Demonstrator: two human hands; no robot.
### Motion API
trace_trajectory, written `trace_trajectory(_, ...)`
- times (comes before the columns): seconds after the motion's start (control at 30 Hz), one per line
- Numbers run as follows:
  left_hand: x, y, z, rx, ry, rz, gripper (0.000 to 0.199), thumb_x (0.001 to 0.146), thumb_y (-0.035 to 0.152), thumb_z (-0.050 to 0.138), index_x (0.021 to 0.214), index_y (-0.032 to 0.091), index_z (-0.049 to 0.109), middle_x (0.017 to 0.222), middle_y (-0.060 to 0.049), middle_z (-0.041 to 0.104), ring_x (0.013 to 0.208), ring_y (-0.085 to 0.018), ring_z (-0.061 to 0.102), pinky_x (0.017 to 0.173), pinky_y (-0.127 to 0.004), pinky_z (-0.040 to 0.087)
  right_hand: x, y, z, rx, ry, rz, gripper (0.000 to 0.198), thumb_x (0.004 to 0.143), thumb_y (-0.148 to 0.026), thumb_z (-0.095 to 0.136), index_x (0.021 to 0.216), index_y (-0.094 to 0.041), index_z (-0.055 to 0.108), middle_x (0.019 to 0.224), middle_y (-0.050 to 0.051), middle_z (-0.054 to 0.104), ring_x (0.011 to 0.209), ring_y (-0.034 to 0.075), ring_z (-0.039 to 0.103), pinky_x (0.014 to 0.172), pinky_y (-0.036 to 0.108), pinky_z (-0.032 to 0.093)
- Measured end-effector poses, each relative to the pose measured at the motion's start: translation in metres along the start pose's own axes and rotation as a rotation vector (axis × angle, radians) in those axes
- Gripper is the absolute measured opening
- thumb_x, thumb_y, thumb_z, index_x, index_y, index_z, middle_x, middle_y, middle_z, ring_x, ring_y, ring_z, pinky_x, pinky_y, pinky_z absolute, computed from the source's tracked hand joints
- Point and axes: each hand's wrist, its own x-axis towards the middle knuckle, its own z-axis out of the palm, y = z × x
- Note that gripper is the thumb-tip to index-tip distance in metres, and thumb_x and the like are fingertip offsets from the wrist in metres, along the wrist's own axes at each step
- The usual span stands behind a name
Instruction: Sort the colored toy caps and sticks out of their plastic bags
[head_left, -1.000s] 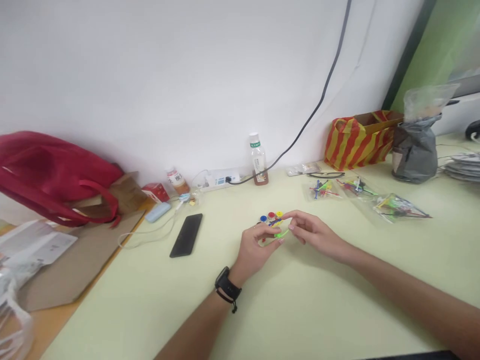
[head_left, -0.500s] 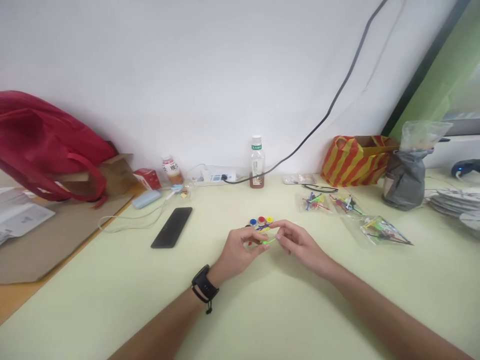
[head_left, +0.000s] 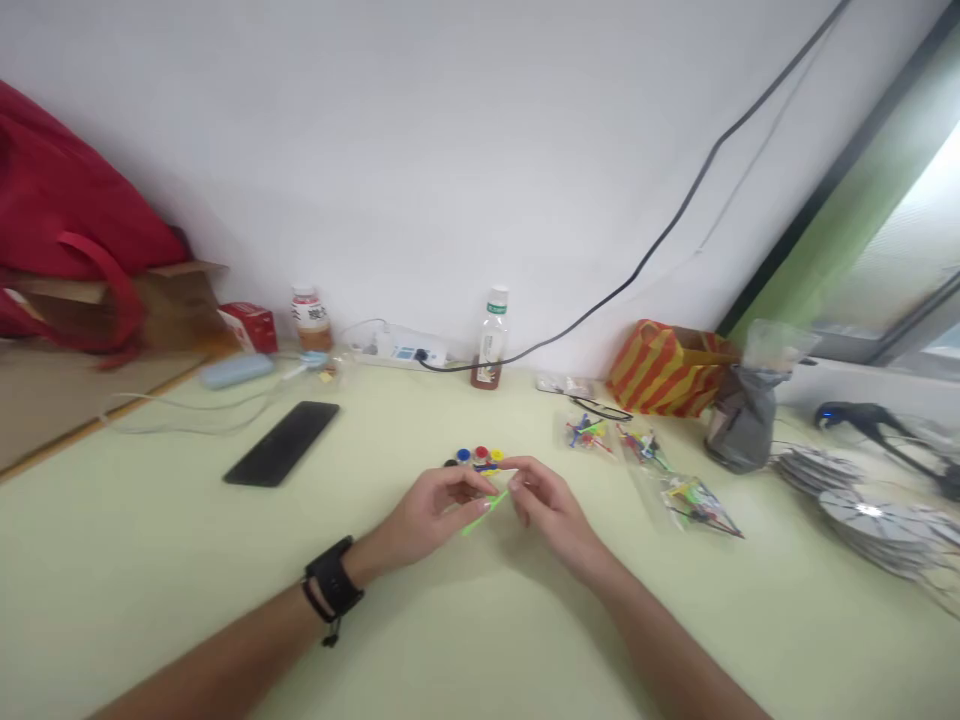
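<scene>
A thin bright green plastic strip (head_left: 474,526) slants between my two hands, above the table. My left hand (head_left: 431,515) pinches it between thumb and fingers, and a black watch sits on that wrist. At the strip's upper right end, my right hand (head_left: 555,515) has its thumb and fingertips closed, with the index finger reaching out to the left. Just beyond the fingers lie small round pieces: a blue one (head_left: 463,456), a red one (head_left: 481,453) and a yellow one (head_left: 497,456). Blue and yellow parts beside them are partly covered by my hands.
A black phone (head_left: 282,444) lies on the left. Along the wall stand a drink bottle (head_left: 490,340), a power strip (head_left: 401,347) and a striped bag (head_left: 667,368). Bagged colourful parts (head_left: 697,503) lie on the right, near stacked discs (head_left: 870,520). A dark cable (head_left: 637,270) hangs across.
The view has shifted, with the table's right side showing more. The green strip has turned from nearly level to a steeper slant, its lower left end now sticking out below my left thumb.
</scene>
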Motion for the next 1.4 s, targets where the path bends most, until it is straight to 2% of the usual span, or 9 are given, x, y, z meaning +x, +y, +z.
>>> trace_trajectory(0.13,0.001,-0.002,-0.002,-0.072,0.001,-0.072,0.026,0.089,0.034,0.076,0.110,0.018,0.073,0.106,-0.010,0.073,0.096,-0.022,0.069,0.083,-0.032,0.056,-0.003,-0.007,-0.001,0.010,0.034,0.018,0.035,0.094,-0.047,0.061,0.119,-0.024,0.061,0.080,-0.002,0.052,0.058,0.012,0.048,0.056,0.027,0.042)
trace_trajectory(0.3,0.004,-0.006,-0.009,-0.150,0.083,-0.131,0.027,0.084,0.033,0.082,0.103,0.016,0.073,0.106,-0.009,0.074,0.098,-0.023,0.070,0.089,-0.035,0.056,-0.007,-0.007,-0.001,-0.130,0.122,-0.037,0.047,0.095,-0.045,0.060,0.139,-0.031,0.050,0.118,0.006,0.056,0.070,0.013,0.056,0.066,0.031,0.051)
trace_trajectory(0.5,0.007,-0.008,-0.011,-0.212,0.121,-0.101,0.029,0.082,0.033,0.084,0.104,0.017,0.075,0.117,-0.010,0.073,0.107,-0.024,0.068,0.098,-0.036,0.054,-0.014,-0.006,0.004,-0.192,0.122,-0.115,0.067,0.098,-0.044,0.055,0.157,-0.033,0.025,0.108,0.003,0.056,0.066,0.013,0.050,0.060,0.028,0.046)
trace_trajectory(0.57,0.007,-0.009,-0.011,-0.201,0.122,-0.106,0.030,0.081,0.033,0.085,0.105,0.017,0.076,0.115,-0.010,0.074,0.106,-0.024,0.069,0.098,-0.036,0.054,-0.014,-0.006,0.005,-0.162,0.100,-0.102,0.046,0.099,-0.047,0.054,0.140,-0.028,0.049,0.103,0.003,0.058,0.067,0.013,0.051,0.063,0.029,0.046)
trace_trajectory(0.63,0.006,-0.009,-0.010,-0.179,0.133,-0.114,0.033,0.080,0.034,0.086,0.105,0.016,0.076,0.112,-0.010,0.075,0.104,-0.024,0.069,0.097,-0.036,0.055,-0.012,-0.005,0.004,-0.139,0.027,-0.070,0.039,0.101,-0.051,0.048,0.087,-0.019,0.065,0.080,0.002,0.055,0.064,0.014,0.048,0.064,0.030,0.042)
trace_trajectory(0.73,0.006,-0.009,-0.009,-0.154,0.146,-0.122,0.033,0.079,0.035,0.086,0.104,0.016,0.075,0.108,-0.010,0.075,0.100,-0.023,0.069,0.094,-0.036,0.056,-0.008,-0.006,0.001,-0.097,-0.034,-0.017,0.062,0.102,-0.056,0.045,0.051,-0.021,0.035,0.054,-0.003,0.032,0.054,0.012,0.035,0.057,0.030,0.032)
trace_trajectory(0.97,0.003,-0.006,-0.006,-0.142,0.067,-0.102,0.030,0.079,0.034,0.085,0.100,0.015,0.073,0.100,-0.008,0.073,0.094,-0.022,0.070,0.091,-0.036,0.057,-0.008,-0.014,0.006,-0.026,-0.053,0.041,0.039,0.093,-0.059,0.061,0.098,-0.021,0.062,0.077,0.000,0.057,0.064,0.013,0.050,0.059,0.026,0.042)
trace_trajectory(1.23,0.002,-0.013,-0.002,0.009,0.058,0.052,0.020,0.085,0.030,0.080,0.096,0.015,0.073,0.098,-0.009,0.070,0.091,-0.022,0.068,0.087,-0.037,0.057,-0.007,-0.009,0.009,0.149,-0.033,0.120,0.045,0.082,-0.054,0.077,0.110,-0.021,0.061,0.081,0.000,0.066,0.069,0.015,0.058,0.070,0.031,0.049)
trace_trajectory(1.4,0.001,-0.010,0.000,0.185,0.083,0.112,0.017,0.086,0.029,0.078,0.097,0.017,0.072,0.099,-0.009,0.071,0.091,-0.022,0.067,0.082,-0.034,0.056,-0.004,-0.007,0.008,0.093,-0.053,0.079,0.039,0.083,-0.055,0.075,0.090,-0.017,0.066,0.082,0.002,0.066,0.068,0.013,0.056,0.066,0.029,0.046)
